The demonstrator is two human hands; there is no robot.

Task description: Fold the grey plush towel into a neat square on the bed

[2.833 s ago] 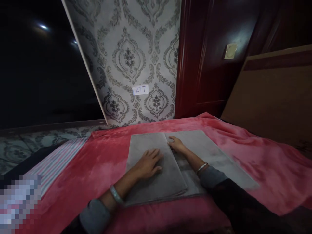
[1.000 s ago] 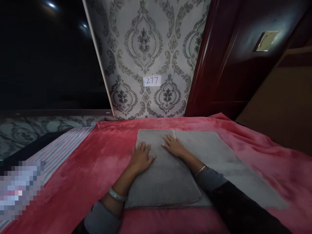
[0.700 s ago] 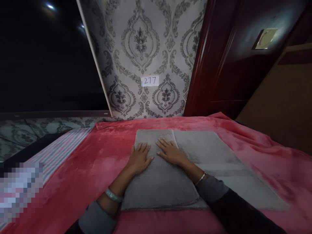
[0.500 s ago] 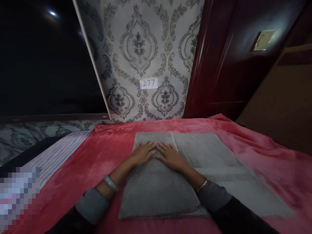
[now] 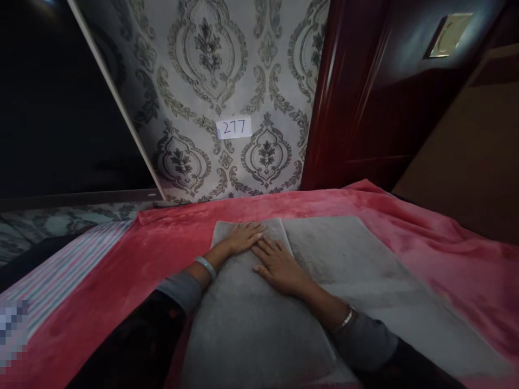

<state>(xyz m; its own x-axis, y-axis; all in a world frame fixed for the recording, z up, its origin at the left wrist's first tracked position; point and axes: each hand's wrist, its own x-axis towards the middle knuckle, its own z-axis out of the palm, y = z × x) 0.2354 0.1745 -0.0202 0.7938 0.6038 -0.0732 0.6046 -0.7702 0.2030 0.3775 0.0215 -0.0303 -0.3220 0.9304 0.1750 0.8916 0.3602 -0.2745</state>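
A grey towel [image 5: 348,259] lies on a red blanket [image 5: 170,254], its left part folded over onto itself. My left hand [image 5: 242,237] rests flat near the far edge of the folded part, fingers stretched out toward the right. My right hand [image 5: 279,265] lies flat just beside it on the same fold, fingers spread and pointing to the far left. The fingertips of both hands nearly touch. Each wrist wears a bangle and a grey cuff.
Patterned wallpaper [image 5: 227,70] with a small label reading 277 [image 5: 234,128] rises behind the bed. A dark red wooden door [image 5: 365,97] stands at the right, a brown board [image 5: 466,156] beside it. A striped sheet [image 5: 68,270] shows at the left.
Both hands have slid across the folded towel toward its far edge and come together. The view has moved closer and lower over the towel.
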